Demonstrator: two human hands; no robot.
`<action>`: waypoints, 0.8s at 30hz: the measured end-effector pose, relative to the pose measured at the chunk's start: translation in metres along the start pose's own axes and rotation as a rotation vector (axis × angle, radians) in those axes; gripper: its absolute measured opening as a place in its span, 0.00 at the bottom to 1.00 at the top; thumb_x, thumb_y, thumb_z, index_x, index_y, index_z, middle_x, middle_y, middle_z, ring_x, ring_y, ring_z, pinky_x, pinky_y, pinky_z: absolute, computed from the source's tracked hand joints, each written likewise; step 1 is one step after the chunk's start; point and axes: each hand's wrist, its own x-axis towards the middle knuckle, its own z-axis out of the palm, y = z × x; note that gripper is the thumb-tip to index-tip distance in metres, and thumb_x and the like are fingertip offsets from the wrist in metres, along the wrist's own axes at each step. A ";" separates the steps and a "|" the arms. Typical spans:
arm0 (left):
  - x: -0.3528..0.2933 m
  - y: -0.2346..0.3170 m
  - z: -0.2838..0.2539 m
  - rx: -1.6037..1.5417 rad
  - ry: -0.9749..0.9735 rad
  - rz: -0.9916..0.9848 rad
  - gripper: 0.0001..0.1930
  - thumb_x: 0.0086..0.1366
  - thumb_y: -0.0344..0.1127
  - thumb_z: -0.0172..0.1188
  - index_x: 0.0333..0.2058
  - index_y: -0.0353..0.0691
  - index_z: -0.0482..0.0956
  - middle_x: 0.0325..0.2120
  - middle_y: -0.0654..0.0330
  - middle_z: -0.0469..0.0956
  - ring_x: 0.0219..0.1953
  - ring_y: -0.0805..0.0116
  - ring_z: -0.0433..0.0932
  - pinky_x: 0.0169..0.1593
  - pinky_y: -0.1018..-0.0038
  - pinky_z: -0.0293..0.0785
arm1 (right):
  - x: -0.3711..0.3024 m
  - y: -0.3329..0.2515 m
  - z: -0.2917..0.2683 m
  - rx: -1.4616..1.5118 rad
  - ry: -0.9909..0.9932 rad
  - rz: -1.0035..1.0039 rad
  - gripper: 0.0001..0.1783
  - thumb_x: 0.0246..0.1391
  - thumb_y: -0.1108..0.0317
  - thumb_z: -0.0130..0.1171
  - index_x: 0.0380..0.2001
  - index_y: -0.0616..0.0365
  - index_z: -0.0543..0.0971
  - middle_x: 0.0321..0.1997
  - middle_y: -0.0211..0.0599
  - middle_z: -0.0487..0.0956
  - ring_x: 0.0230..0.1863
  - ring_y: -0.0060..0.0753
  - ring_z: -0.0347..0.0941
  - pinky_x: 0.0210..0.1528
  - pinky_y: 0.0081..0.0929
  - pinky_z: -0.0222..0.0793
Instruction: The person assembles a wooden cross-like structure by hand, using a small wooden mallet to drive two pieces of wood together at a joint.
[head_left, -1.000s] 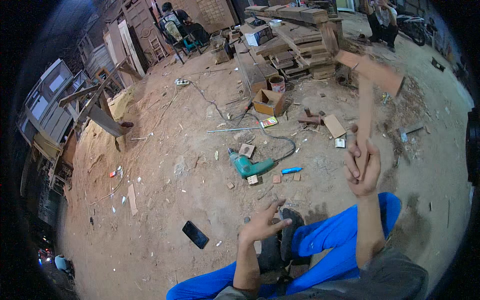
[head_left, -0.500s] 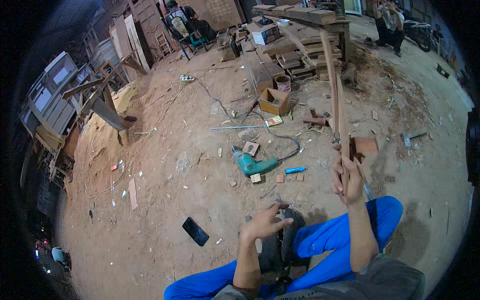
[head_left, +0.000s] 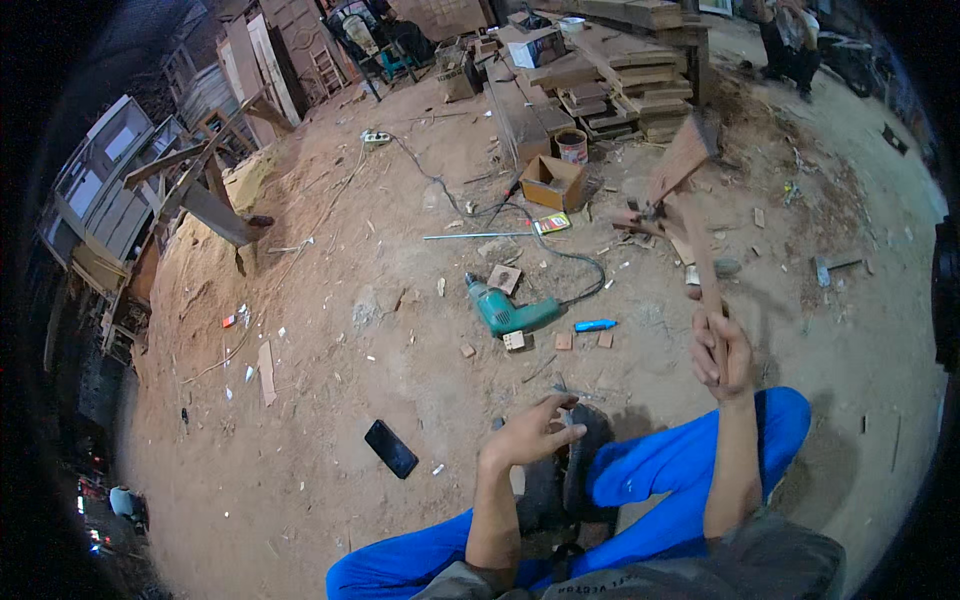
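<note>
My right hand (head_left: 722, 352) is closed around the lower end of a wooden strip (head_left: 706, 265), which is raised in front of me. A broad reddish-brown board (head_left: 684, 158) shows at its upper end, tilted; blur hides how the two pieces join. Over my dark shoes (head_left: 585, 450) hovers my left hand (head_left: 530, 432), thumb and fingers apart and nothing in it. Beyond the hands, a green corded drill (head_left: 508, 308) lies on the dirt floor, with small wooden blocks (head_left: 513, 341) and a blue marker-like tube (head_left: 595, 325) beside it.
A black phone (head_left: 391, 449) lies on the floor to the left. Farther off are a small open box (head_left: 553, 183), a can (head_left: 571, 147), stacked planks (head_left: 640, 85) and a power strip (head_left: 375, 137). A hammer-like tool (head_left: 835, 268) lies right. People are in the background.
The wooden strip in my right hand has swung and turned, its upper end dropping lower and its board coming into sight. My right hand shifted slightly right and down; my left hand barely moved.
</note>
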 end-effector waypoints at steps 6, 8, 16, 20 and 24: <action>0.002 -0.004 -0.006 0.001 -0.019 -0.070 0.32 0.62 0.49 0.64 0.58 0.35 0.69 0.55 0.47 0.74 0.53 0.52 0.76 0.54 0.62 0.74 | 0.000 -0.012 -0.019 -0.088 0.051 0.169 0.24 0.67 0.56 0.43 0.59 0.57 0.66 0.23 0.22 0.64 0.08 0.13 0.53 0.05 0.13 0.50; 0.004 -0.015 -0.002 0.018 0.016 -0.047 0.32 0.62 0.51 0.64 0.57 0.34 0.70 0.52 0.45 0.75 0.51 0.52 0.78 0.52 0.63 0.75 | -0.001 -0.009 -0.023 -0.064 0.065 0.134 0.24 0.67 0.56 0.43 0.60 0.57 0.66 0.23 0.22 0.63 0.08 0.13 0.53 0.05 0.13 0.50; 0.037 -0.043 0.024 -0.205 -0.165 -0.034 0.27 0.67 0.48 0.60 0.58 0.37 0.70 0.52 0.54 0.77 0.52 0.63 0.76 0.55 0.66 0.73 | 0.003 -0.007 -0.025 -0.016 0.117 0.130 0.22 0.64 0.54 0.48 0.53 0.57 0.71 0.21 0.20 0.62 0.08 0.12 0.53 0.07 0.13 0.46; 0.055 -0.056 0.054 -0.259 -0.218 -0.087 0.31 0.64 0.52 0.62 0.56 0.33 0.71 0.47 0.49 0.79 0.48 0.61 0.78 0.52 0.68 0.73 | 0.001 -0.004 -0.004 -0.232 0.268 0.082 0.21 0.64 0.54 0.50 0.53 0.55 0.72 0.20 0.19 0.62 0.09 0.11 0.52 0.07 0.13 0.45; 0.064 -0.074 0.087 -0.301 -0.190 -0.031 0.30 0.64 0.50 0.63 0.55 0.31 0.72 0.42 0.50 0.81 0.45 0.65 0.79 0.48 0.70 0.75 | -0.001 -0.012 -0.026 -0.021 0.167 0.094 0.22 0.66 0.55 0.48 0.56 0.55 0.69 0.21 0.20 0.61 0.07 0.11 0.51 0.06 0.13 0.47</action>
